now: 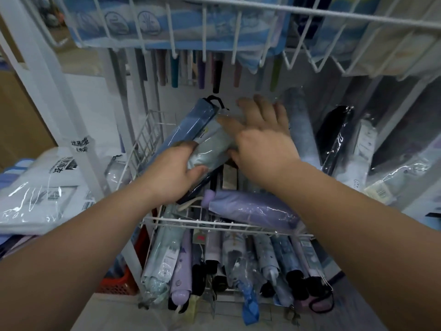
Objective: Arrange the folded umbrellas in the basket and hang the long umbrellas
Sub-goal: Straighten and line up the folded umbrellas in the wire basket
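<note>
Grey folded umbrella (211,149) in clear sleeve, tilted over wire basket (146,137). L hand (176,170) curled round its lower end; R hand (260,137) flat, fingers spread, on upper end beyond grip. Likely light, stiff core, sleeve slippery: hold mid-body, not film.

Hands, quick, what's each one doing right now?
Left hand: grips the pale grey folded umbrella.
Right hand: open, fingers straight, over the same umbrella.
</note>
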The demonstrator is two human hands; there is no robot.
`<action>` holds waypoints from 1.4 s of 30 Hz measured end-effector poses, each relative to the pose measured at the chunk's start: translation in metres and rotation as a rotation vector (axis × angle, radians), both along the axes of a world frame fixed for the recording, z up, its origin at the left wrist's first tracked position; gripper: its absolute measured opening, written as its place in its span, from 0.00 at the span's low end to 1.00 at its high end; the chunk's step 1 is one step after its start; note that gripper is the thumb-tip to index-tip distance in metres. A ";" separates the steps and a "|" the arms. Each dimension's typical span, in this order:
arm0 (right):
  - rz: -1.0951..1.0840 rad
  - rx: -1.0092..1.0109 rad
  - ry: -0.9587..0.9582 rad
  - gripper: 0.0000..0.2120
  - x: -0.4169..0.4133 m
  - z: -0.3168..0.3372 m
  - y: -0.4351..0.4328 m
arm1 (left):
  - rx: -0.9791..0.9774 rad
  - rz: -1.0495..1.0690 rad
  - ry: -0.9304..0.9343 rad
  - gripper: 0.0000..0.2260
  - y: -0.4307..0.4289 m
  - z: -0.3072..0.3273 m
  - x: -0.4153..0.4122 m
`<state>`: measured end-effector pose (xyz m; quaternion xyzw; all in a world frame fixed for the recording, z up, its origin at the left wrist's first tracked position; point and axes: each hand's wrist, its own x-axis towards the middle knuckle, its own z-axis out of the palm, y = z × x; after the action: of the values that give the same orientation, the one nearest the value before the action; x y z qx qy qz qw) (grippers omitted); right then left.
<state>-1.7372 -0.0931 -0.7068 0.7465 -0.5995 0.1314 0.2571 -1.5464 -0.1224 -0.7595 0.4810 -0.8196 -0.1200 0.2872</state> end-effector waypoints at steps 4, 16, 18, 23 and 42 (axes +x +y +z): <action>-0.016 -0.104 -0.224 0.31 -0.009 0.006 0.008 | 0.044 0.063 0.225 0.12 0.000 0.009 -0.016; 0.113 0.542 -1.060 0.29 -0.003 -0.004 -0.003 | 0.308 -0.017 0.479 0.08 0.013 0.010 -0.053; 0.121 0.478 -1.219 0.27 -0.003 -0.008 -0.009 | 0.420 -0.107 0.585 0.12 0.015 0.008 -0.055; 0.097 0.434 -1.155 0.26 -0.008 -0.001 -0.023 | 0.524 -0.245 0.496 0.41 0.015 0.000 -0.032; -0.048 0.626 -0.423 0.23 -0.016 0.018 0.020 | 0.271 -0.129 0.206 0.49 0.010 0.000 -0.045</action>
<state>-1.7531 -0.0726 -0.6892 0.7310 -0.6678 0.0869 -0.1099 -1.5914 -0.1123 -0.7597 0.4468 -0.7913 -0.2962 0.2940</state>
